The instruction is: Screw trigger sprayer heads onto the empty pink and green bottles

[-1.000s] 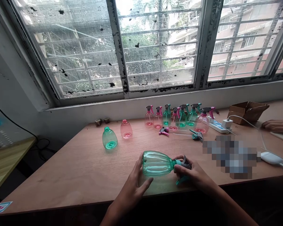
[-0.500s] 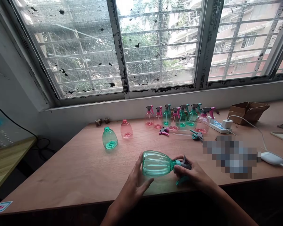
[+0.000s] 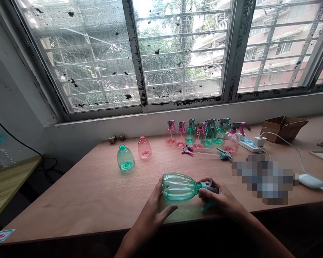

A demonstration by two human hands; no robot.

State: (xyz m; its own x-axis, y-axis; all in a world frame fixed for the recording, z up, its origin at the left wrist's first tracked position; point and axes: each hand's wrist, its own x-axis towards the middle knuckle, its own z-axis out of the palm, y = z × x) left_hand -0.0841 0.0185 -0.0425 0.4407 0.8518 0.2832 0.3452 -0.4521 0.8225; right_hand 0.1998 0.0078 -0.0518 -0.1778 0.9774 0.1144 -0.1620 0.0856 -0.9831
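Observation:
A clear green spray bottle [image 3: 179, 187] lies on its side in the air above the table's front edge, its base to the left. My left hand [image 3: 154, 209] cups that base, fingers behind it and thumb held off the body. At the neck, my right hand [image 3: 218, 197] grips the sprayer head [image 3: 212, 186], which is dark grey with a teal collar and trigger. The head sits against the bottle's neck; how tightly cannot be seen. Farther back stand a green bottle [image 3: 125, 158] and a pink bottle [image 3: 144, 147], both without sprayer heads.
Several pink and green spray bottles [image 3: 208, 134] stand by the wall. In front of them lie a pink-trigger sprayer head [image 3: 187, 149] and a teal one [image 3: 225, 154]. To the right are a power strip [image 3: 249, 144], a cardboard box [image 3: 282, 129], a white cable and a pixelated patch.
Almost nothing differs. The left thumb has shifted slightly to the right, and the bottle stays between both hands in nearly the same place.

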